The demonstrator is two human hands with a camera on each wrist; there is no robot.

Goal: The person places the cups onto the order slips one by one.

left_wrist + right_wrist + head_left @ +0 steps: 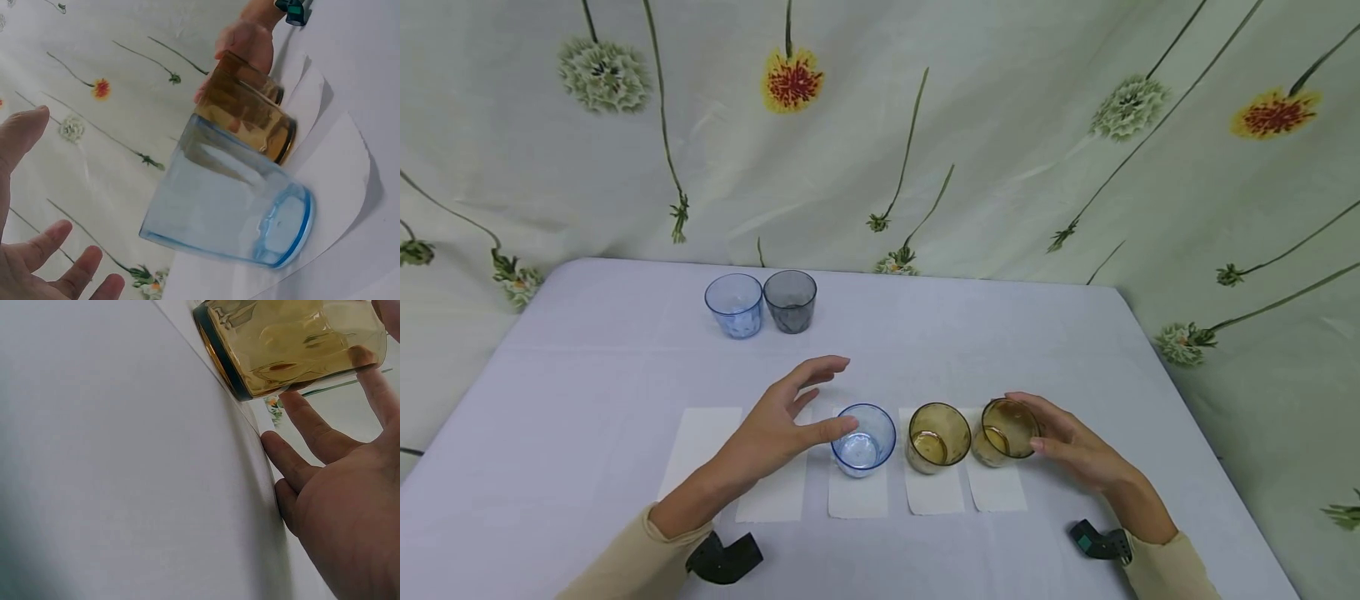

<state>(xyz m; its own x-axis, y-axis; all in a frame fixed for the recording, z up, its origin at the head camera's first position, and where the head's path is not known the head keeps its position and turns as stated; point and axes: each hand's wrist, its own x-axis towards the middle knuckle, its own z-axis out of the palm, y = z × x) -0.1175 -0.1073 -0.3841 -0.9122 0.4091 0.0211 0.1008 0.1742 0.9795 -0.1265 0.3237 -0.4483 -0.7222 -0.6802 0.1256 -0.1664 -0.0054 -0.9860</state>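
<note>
fingers [57, 231] splayed, left hand [793, 417] hovers; right hand [1075, 447] grips amber glass [1000, 432].

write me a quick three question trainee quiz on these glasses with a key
1. Fill in: beside the smoky grey, round glass tumbler stands a ____ tumbler.
2. True or false: the left wrist view shows the left hand apart from the nearest clear blue, round glass tumbler.
3. The right hand touches a tumbler of which colour? A) grey B) amber C) blue

Key: 1. blue; 2. true; 3. B, the rightmost amber, round glass tumbler.
</note>
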